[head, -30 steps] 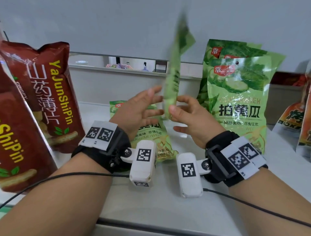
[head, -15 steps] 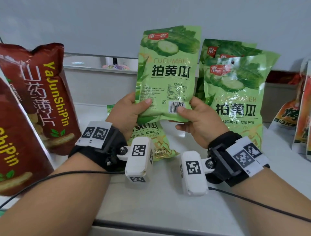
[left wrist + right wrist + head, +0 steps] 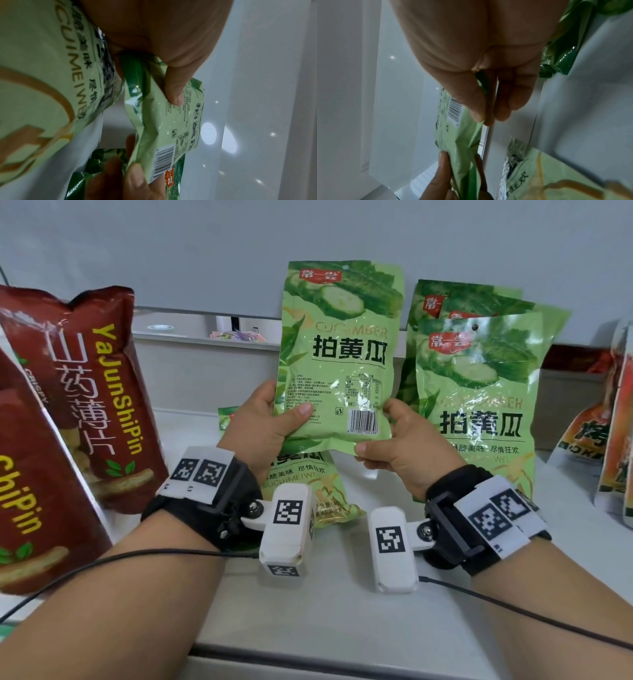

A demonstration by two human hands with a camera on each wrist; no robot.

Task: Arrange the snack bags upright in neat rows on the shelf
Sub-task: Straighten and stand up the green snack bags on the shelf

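Flat green bag [image 3: 308,494], centre frame, mostly hidden behind left hand [image 3: 260,426] and held bag [image 3: 339,354]. Brown bags [image 3: 96,395] cut off at left edge; orange bags [image 3: 613,440] cut off at right. Held bag upright, barcode side facing, above shelf [image 3: 342,611]; left hand and right hand [image 3: 400,446] pinch its lower corners. Green row [image 3: 479,392] stands right of centre.

Both arms are bare, with no sleeves. Each wrist wears a thick black band [image 3: 202,508] with a black frame on it. On top of each band sits a white plate [image 3: 197,474] with two black square codes. A white box [image 3: 286,530] with rounded corners and its own square codes hangs from each band on a small silver screw. A thin black cable [image 3: 137,556] runs back from each box.
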